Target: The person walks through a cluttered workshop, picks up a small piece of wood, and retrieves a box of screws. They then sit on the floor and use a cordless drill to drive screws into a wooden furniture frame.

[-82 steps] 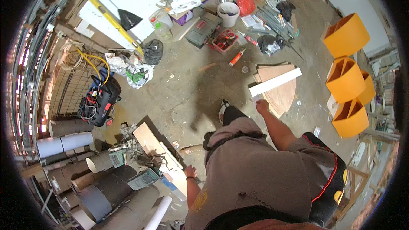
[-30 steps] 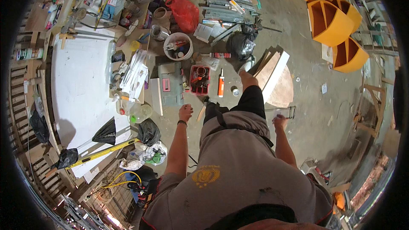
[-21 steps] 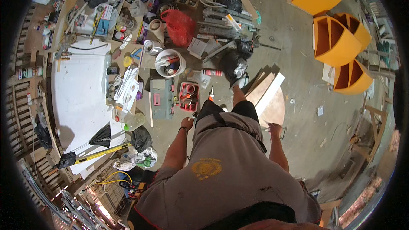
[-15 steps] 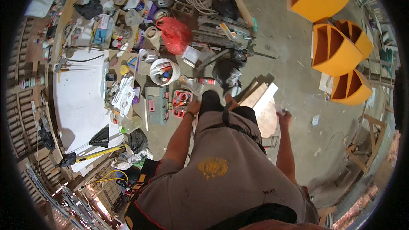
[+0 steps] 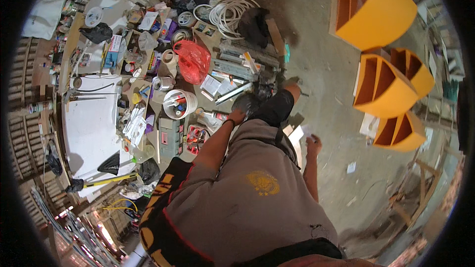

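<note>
My left grip (image 5: 236, 117) reaches down toward the cluttered floor, and I cannot tell whether its fingers are apart or together; it seems to hold nothing. My right grip (image 5: 313, 144) hangs loosely curled and bare beside my hip, above the pale wooden board (image 5: 297, 136) lying flat on the concrete floor (image 5: 321, 69). Nearest the left grip is a dark rounded thing (image 5: 246, 102) on the floor just beyond the fingertips; its kind is unclear. Just left of it lie a tube-shaped cartridge (image 5: 213, 114), a red open tray of small parts (image 5: 196, 137) and a grey-green tool case (image 5: 171, 136). A white bucket (image 5: 180, 104) packed with tools stands near them, with a red plastic bag (image 5: 193, 60) and a coil of white hose (image 5: 230, 12) further off. A white sheet panel (image 5: 91, 128) lies at far left. Three orange wooden shelf units (image 5: 391, 89) stand well apart on the right. My own torso and raised knee hide much of the board.
</note>
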A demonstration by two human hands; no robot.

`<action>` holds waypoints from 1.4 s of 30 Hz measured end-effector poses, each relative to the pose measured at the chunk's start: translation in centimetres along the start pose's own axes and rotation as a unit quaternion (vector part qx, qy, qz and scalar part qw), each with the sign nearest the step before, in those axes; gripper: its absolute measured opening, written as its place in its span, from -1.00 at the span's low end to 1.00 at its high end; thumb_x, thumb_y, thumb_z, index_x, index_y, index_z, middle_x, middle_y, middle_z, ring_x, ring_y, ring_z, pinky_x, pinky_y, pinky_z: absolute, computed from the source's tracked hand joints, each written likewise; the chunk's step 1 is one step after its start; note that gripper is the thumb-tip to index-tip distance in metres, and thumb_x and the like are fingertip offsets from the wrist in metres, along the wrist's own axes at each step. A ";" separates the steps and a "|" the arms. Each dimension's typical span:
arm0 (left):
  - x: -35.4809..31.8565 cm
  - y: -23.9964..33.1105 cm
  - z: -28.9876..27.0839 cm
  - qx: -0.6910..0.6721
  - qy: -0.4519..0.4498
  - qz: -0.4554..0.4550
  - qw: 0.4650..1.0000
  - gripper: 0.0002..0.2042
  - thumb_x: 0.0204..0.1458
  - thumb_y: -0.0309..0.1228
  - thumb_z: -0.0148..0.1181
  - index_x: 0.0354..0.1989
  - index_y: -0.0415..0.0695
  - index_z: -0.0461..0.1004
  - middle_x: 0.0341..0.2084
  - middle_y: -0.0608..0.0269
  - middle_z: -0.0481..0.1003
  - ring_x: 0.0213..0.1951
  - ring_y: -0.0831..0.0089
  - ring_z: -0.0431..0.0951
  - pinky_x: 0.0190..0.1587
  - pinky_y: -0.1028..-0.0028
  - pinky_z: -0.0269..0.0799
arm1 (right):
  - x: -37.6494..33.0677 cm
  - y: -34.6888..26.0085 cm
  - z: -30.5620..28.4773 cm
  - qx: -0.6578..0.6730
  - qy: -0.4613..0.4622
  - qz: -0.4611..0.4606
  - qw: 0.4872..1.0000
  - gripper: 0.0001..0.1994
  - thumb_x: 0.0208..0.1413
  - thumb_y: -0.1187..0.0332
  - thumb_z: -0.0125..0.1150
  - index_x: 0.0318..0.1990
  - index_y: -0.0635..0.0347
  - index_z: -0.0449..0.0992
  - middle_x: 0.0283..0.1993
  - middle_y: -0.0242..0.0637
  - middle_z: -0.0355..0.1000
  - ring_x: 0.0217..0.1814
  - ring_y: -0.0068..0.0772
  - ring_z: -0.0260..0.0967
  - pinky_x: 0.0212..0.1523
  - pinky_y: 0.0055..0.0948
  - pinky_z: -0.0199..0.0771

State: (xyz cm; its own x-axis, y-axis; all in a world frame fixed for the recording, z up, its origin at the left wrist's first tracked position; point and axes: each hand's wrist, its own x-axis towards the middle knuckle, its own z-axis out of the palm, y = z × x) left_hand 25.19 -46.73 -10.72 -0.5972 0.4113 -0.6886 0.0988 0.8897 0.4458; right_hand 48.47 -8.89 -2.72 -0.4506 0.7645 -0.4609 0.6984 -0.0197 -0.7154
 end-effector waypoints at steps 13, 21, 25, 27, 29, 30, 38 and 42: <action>30.2 25.4 -14.8 -0.106 -0.015 -0.026 0.994 -0.45 0.01 0.05 0.02 -0.06 -0.22 0.51 -0.07 -0.17 0.49 -0.04 -0.09 0.49 -0.02 0.13 0.41 | 37.8 -15.2 -8.9 -0.023 -0.196 0.161 0.967 -0.82 0.07 0.37 0.10 -0.23 0.29 0.49 -0.38 -0.22 0.48 -0.48 -0.40 0.46 -0.57 -0.47 0.46; 40.0 44.7 -38.2 -0.313 0.140 0.041 0.939 -0.59 0.11 -0.10 0.04 -0.11 -0.22 0.48 -0.14 -0.09 0.50 -0.05 -0.03 0.47 0.00 0.11 0.36 | 61.4 -36.8 -7.0 0.080 -0.046 0.157 0.983 -0.86 0.10 0.38 0.10 -0.24 0.24 0.44 -0.45 -0.27 0.43 -0.61 -0.48 0.35 -0.71 -0.58 0.27; 51.2 39.6 -36.0 -0.172 0.265 0.100 0.943 -0.57 0.12 -0.08 0.02 -0.08 -0.22 0.48 -0.10 -0.10 0.49 -0.02 -0.04 0.46 0.01 0.13 0.36 | 72.4 -43.1 -1.6 -0.191 -0.242 0.051 0.950 -0.82 0.08 0.30 0.14 -0.22 0.17 0.47 -0.40 -0.22 0.43 -0.45 -0.42 0.43 -0.59 -0.46 0.39; 50.7 43.8 -42.5 -0.305 0.165 -0.027 0.937 -0.51 0.13 0.00 -0.03 -0.03 -0.19 0.48 -0.08 -0.10 0.49 -0.01 0.00 0.47 0.04 0.16 0.35 | 77.3 -45.1 1.0 -0.211 -0.240 0.037 0.947 -0.83 0.09 0.30 0.11 -0.24 0.16 0.48 -0.42 -0.22 0.44 -0.47 -0.41 0.43 -0.59 -0.42 0.39; 53.3 40.9 -40.5 -0.274 0.134 -0.054 0.951 -0.47 0.10 0.04 -0.03 0.01 -0.16 0.47 -0.08 -0.08 0.50 -0.02 0.04 0.48 0.05 0.19 0.35 | 80.4 -49.6 4.8 -0.178 -0.276 0.072 0.942 -0.84 0.10 0.30 0.07 -0.26 0.15 0.50 -0.43 -0.23 0.44 -0.49 -0.41 0.42 -0.60 -0.39 0.39; 55.4 38.9 -37.6 -0.230 0.132 -0.047 0.963 -0.46 0.08 0.05 -0.02 0.03 -0.14 0.47 -0.09 -0.07 0.51 -0.02 0.06 0.49 0.05 0.20 0.35 | 81.7 -52.3 6.8 -0.170 -0.299 0.089 0.935 -0.84 0.10 0.30 0.06 -0.27 0.15 0.50 -0.43 -0.24 0.44 -0.50 -0.40 0.41 -0.60 -0.37 0.39; 56.4 43.8 -51.8 -0.426 0.197 -0.276 0.839 -0.30 -0.02 0.06 0.07 0.30 0.02 0.19 0.22 -0.20 0.17 0.19 -0.13 0.26 0.24 0.09 0.19 | 97.5 -75.3 24.8 -0.401 -0.365 -0.126 0.831 -0.75 0.08 0.30 0.03 -0.30 0.31 0.55 -0.55 -0.22 0.46 -0.60 -0.39 0.40 -0.62 -0.37 0.39; 57.6 42.7 -56.8 -0.468 0.227 -0.339 0.784 -0.19 -0.07 0.12 0.12 0.35 0.03 0.08 0.25 -0.21 0.12 0.25 -0.13 0.19 0.27 0.09 0.15 | 102.2 -88.4 41.0 -0.464 -0.354 -0.306 0.752 -0.72 0.06 0.29 0.10 -0.27 0.35 0.59 -0.51 -0.19 0.51 -0.55 -0.36 0.45 -0.54 -0.36 0.46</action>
State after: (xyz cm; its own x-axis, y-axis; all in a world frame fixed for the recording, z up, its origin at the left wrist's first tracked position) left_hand -50.22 3.73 1.13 -0.5024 -0.3956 -0.7688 -0.8644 0.2496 0.4365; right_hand -82.06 44.54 -8.12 -0.7996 -0.0936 -0.5932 0.1795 0.9054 -0.3848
